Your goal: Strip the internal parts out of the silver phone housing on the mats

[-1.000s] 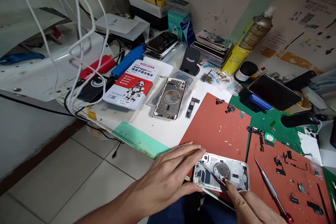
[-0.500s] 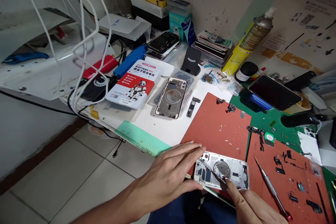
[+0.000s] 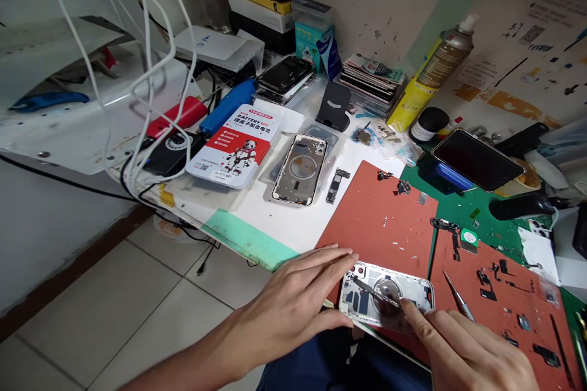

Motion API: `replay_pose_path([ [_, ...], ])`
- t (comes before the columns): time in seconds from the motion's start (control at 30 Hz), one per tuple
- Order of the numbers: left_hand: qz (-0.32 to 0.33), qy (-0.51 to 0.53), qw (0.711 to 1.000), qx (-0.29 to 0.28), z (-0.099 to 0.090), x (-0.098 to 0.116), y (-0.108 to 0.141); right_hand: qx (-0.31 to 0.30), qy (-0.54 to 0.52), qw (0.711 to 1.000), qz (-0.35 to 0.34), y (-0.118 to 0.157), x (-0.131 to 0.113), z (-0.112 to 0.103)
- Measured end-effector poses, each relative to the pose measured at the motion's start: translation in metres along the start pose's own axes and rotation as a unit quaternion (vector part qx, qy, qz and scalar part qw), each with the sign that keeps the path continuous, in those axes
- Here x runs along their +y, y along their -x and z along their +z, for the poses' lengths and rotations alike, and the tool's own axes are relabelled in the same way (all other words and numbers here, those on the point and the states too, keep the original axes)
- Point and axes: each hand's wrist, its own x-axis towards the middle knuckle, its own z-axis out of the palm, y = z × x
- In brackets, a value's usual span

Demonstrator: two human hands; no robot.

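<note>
Red mat (image 3: 371,214) is carrying the phone shell (image 3: 391,286) near its front edge; left hand (image 3: 302,296) is bracing one end, thumb and fingers wide; right hand (image 3: 465,339) is holding a thin metal tool (image 3: 367,287); too much pressure could be gouging that shell.

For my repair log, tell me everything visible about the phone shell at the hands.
The phone shell is pale, metal-looking, rectangular with rounded corners, lying inside-up at the red mat's near edge, a ring and dark patches showing. The left hand holds its left end; the right hand's slim tool lies across it.
</note>
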Motion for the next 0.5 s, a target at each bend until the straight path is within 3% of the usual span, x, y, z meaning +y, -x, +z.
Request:
replay_pose_path([
  [0.17, 0.006, -0.005, 1.000, 0.007, -0.002, 0.002, -0.001, 0.008, -0.018, 0.999, -0.046, -0.030, 0.013, -0.017],
  [0.5, -0.012, 0.014, 1.000, 0.000, -0.002, 0.001, 0.000, 0.061, -0.059, 0.994, 0.068, 0.004, -0.023, 0.021],
])
